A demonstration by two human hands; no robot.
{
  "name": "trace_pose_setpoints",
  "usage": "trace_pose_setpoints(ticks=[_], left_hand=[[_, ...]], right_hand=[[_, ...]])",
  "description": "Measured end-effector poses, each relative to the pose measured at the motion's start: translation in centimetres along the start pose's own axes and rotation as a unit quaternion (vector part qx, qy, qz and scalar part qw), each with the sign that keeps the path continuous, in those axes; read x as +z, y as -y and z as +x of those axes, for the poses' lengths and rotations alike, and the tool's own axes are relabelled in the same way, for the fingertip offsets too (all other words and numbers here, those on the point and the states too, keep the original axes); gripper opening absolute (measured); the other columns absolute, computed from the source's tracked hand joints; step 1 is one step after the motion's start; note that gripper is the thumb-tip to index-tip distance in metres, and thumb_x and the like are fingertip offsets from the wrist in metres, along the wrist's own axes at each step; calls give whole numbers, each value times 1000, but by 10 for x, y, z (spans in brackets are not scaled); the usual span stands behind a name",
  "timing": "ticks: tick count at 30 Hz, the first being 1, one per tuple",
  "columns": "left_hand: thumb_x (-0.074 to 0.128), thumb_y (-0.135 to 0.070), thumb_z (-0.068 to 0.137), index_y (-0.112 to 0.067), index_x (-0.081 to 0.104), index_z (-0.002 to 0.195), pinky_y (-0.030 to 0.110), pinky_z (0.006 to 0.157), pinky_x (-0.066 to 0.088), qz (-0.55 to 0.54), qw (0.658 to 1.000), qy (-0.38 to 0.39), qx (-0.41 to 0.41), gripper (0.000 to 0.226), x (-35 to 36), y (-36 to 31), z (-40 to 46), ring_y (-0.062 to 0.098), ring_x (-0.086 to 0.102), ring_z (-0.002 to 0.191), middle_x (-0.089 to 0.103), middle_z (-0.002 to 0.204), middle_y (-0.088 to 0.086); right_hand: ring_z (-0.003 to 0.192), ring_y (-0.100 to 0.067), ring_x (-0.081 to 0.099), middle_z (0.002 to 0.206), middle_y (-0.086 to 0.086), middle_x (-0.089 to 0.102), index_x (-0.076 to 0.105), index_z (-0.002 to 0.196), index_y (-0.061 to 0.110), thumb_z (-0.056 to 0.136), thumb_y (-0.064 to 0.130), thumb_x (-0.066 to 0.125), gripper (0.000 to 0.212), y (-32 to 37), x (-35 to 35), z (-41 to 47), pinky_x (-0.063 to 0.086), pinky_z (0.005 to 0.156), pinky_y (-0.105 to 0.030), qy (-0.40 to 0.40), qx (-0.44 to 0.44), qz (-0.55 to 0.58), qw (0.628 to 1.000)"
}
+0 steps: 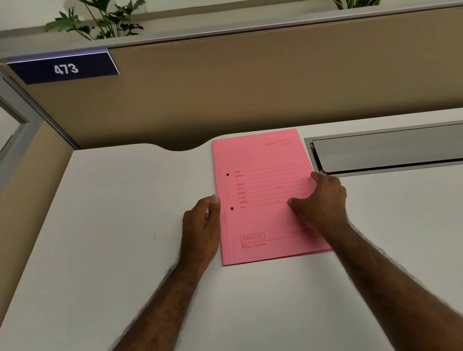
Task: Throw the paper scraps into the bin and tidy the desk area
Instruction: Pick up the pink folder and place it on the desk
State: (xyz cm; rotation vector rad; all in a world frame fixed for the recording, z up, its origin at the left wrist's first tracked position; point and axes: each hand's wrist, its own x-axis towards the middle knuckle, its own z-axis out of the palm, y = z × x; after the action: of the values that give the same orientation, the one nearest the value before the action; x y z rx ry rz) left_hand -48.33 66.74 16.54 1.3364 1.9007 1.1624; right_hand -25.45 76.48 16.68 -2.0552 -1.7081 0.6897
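A pink file folder (pixel 262 215) lies flat on the white desk (pixel 116 249), near the back edge, its printed cover facing up. My left hand (pixel 202 229) rests against the folder's left edge, thumb touching it. My right hand (pixel 320 202) sits on the folder's right edge, fingers curled over the cover and thumb at the side. No paper scraps and no bin are in view.
A grey metal cable flap (pixel 403 148) is set into the desk right of the folder. A tan partition (pixel 242 85) with a blue "473" label (pixel 64 69) walls the back. Plants (pixel 103 15) stand behind it. A cable notch (pixel 183 146) cuts the rear edge.
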Motion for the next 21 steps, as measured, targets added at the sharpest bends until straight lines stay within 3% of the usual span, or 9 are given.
trace_pose_setpoints(ticks=[5, 11, 16, 21], left_hand=[[44, -39, 106, -9, 70, 112, -1, 76, 46, 1, 1000, -3, 8, 41, -7, 0, -21, -14, 65, 87, 71, 102, -10], [51, -26, 109, -8, 71, 118, -2, 86, 42, 11, 1000, -17, 4, 29, -13, -2, -68, -6, 61, 95, 70, 114, -9], [51, -32, 108, -10, 71, 125, 23, 100, 47, -1, 1000, -22, -10, 34, -26, -10, -116, 9, 62, 110, 67, 118, -11], [50, -37, 108, -12, 68, 132, 23, 102, 44, -15, 999, -37, -28, 39, -40, -18, -176, 5, 58, 115, 61, 122, -16]], right_hand=[[140, -32, 42, 147, -12, 53, 45, 153, 12, 77, 45, 86, 93, -8, -5, -21, 32, 118, -44, 11, -7, 4, 1000], [140, -31, 43, 149, -11, 52, 45, 154, 14, 79, 45, 85, 91, -22, -20, -63, 35, 117, -47, 9, -13, 7, 1000], [139, -30, 44, 149, -10, 52, 49, 151, 16, 79, 35, 86, 83, -34, -35, -112, 36, 117, -49, -2, -21, 18, 1000], [139, -29, 46, 149, -8, 53, 51, 149, 17, 80, 35, 84, 78, -44, -51, -173, 38, 116, -48, -26, -30, 21, 999]])
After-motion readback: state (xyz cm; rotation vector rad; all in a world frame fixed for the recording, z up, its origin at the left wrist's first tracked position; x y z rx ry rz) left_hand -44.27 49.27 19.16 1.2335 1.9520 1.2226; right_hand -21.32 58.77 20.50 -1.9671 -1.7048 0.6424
